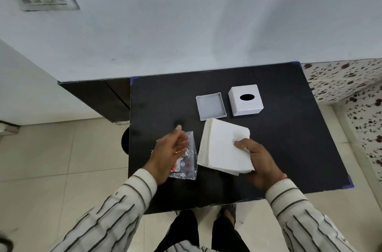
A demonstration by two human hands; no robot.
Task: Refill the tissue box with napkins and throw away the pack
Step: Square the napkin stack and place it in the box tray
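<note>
A thick stack of white napkins (223, 148) is held above the black table (289, 148) by my right hand (258, 161), thumb on top at the stack's right edge. My left hand (167, 152) holds the crumpled clear plastic pack (187, 161) with red print, just left of the napkins; the hand is motion-blurred. At the back of the table stands the white tissue box cover (246, 100) with a dark oval slot on top. Its grey base tray (210, 106) lies apart to its left, with nothing in it.
The small table stands against a pale wall. A dark cabinet (99, 99) is at its left. Beige floor tiles surround it, and a flowered tile band (351, 86) runs on the right. My feet show below the near table edge.
</note>
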